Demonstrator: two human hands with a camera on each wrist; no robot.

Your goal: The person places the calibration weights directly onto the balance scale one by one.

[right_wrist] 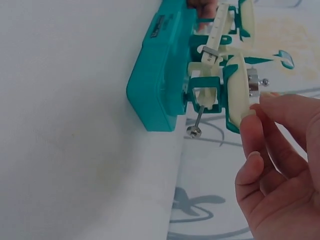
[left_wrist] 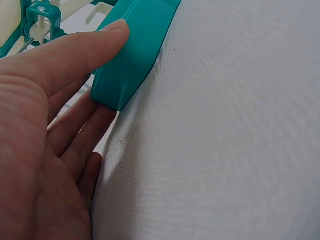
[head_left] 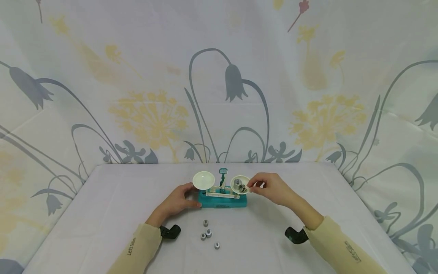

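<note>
A small balance scale with a teal base (head_left: 222, 203) and two cream pans stands on the white-covered table. My left hand (head_left: 179, 199) holds the left end of the base, thumb along its front and fingers around the back, as the left wrist view (left_wrist: 65, 80) also shows. The left pan (head_left: 203, 180) has nothing in it. In the right pan (head_left: 236, 191) sit a larger metal weight (head_left: 237, 183) and several small ones. My right hand (head_left: 272, 188) has thumb and index fingertips together at that pan's right rim; I cannot tell whether a weight is between them.
Several small metal weights (head_left: 208, 233) stand on the table in front of the scale. One weight (head_left: 217, 246) is a little apart, closer to me. A flower-patterned curtain (head_left: 219, 125) hangs behind the table's far edge.
</note>
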